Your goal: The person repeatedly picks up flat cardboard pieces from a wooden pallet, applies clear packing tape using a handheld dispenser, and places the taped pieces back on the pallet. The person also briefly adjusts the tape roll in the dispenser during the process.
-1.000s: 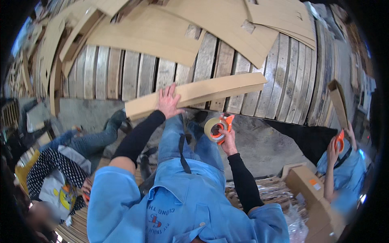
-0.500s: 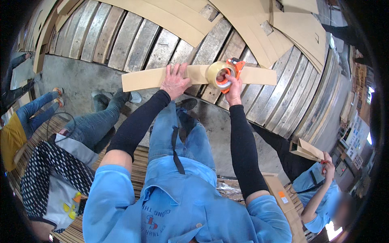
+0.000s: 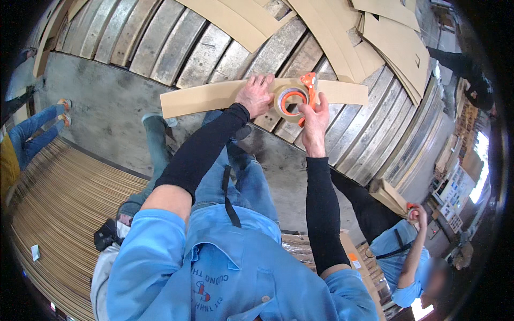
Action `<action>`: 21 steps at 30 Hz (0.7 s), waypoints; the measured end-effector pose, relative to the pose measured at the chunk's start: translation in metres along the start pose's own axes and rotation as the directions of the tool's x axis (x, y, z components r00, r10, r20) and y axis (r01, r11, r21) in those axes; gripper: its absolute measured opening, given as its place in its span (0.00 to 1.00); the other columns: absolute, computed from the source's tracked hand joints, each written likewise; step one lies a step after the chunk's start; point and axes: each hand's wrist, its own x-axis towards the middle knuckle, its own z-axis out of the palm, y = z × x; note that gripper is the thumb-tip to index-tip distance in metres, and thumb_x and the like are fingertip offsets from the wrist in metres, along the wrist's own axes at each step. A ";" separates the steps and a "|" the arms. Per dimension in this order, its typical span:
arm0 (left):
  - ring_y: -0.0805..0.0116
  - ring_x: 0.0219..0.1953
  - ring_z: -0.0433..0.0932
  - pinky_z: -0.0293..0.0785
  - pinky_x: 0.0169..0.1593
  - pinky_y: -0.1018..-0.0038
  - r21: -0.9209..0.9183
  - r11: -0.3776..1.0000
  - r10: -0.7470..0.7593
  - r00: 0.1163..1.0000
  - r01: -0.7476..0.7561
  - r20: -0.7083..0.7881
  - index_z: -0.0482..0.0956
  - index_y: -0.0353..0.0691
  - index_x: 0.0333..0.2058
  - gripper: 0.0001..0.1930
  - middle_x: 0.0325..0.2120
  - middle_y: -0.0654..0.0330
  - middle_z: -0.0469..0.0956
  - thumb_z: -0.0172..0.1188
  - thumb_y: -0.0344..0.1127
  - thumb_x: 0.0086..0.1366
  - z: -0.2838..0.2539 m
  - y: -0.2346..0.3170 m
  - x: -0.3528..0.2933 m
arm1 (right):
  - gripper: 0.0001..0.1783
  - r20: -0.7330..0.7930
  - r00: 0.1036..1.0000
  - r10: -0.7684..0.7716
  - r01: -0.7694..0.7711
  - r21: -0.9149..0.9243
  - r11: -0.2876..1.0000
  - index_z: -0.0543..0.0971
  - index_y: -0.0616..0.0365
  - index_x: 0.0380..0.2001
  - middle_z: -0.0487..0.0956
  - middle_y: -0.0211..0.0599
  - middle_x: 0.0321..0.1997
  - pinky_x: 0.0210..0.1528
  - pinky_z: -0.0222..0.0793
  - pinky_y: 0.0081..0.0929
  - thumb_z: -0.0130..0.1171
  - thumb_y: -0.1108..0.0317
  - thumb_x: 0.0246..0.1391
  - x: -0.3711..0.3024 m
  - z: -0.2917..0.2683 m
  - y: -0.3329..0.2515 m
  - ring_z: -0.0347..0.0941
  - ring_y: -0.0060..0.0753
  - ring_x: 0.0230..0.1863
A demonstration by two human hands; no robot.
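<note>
A long narrow cardboard strip (image 3: pixel 201 98) lies across in front of me, its right part over wooden slats. My left hand (image 3: pixel 255 96) presses on the middle of the strip, fingers bent over its far edge; whether they grip it is partly hidden. Just to the right, my right hand (image 3: pixel 314 122) holds an orange tape dispenser (image 3: pixel 309 81) by its side, thumb near the ring. On the dispenser sits a wide roll of clear brownish tape (image 3: pixel 280 102). The roll is over the strip, close beside my left fingers.
Flat cardboard sheets (image 3: pixel 399 51) lie on the slatted wooden platform (image 3: pixel 176 51) at the far side. A big stack of cardboard (image 3: pixel 69 198) stands at the left. A co-worker in blue (image 3: pixel 401 257) works at the right with a folded cardboard piece (image 3: pixel 390 197). Other people's legs show at the left.
My left hand has slid right along the strip, nearer the tape roll. The dispenser has turned slightly in my right hand. A person at the left has moved, uncovering the cardboard stack.
</note>
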 end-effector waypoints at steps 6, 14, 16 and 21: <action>0.47 0.59 0.65 0.60 0.61 0.50 -0.019 0.999 -0.044 0.997 0.043 -0.067 0.87 0.54 0.36 0.14 0.61 0.47 0.65 0.65 0.51 0.54 0.021 0.020 0.002 | 0.33 0.123 0.782 -0.611 0.596 -0.433 0.676 0.73 0.65 0.59 0.77 0.46 0.53 0.52 0.74 0.35 0.66 0.73 0.47 0.008 -0.001 -0.082 0.76 0.41 0.51; 0.52 0.60 0.65 0.62 0.60 0.55 -0.035 0.999 -0.036 0.999 0.036 0.003 0.87 0.54 0.39 0.17 0.62 0.50 0.65 0.70 0.50 0.50 0.005 0.030 0.003 | 0.17 0.441 0.847 -0.298 0.499 -0.852 0.157 0.86 0.53 0.41 0.79 0.52 0.48 0.47 0.78 0.45 0.67 0.60 0.48 0.033 -0.001 -0.029 0.81 0.54 0.43; 0.53 0.60 0.65 0.62 0.59 0.56 -0.032 0.998 -0.054 0.999 0.054 -0.002 0.86 0.55 0.39 0.18 0.62 0.51 0.65 0.71 0.50 0.50 0.009 0.032 0.000 | 0.14 0.455 0.836 -0.306 0.516 -0.841 0.163 0.86 0.54 0.38 0.80 0.50 0.41 0.42 0.79 0.46 0.67 0.62 0.48 0.035 0.001 -0.030 0.82 0.54 0.37; 0.54 0.59 0.66 0.62 0.57 0.57 0.017 0.993 -0.115 0.991 0.114 0.064 0.86 0.57 0.40 0.18 0.61 0.54 0.66 0.70 0.53 0.50 0.002 0.030 0.007 | 0.13 0.427 0.874 -0.234 0.467 -0.870 0.159 0.86 0.53 0.38 0.80 0.49 0.42 0.40 0.80 0.46 0.69 0.63 0.47 -0.001 -0.027 -0.012 0.82 0.53 0.38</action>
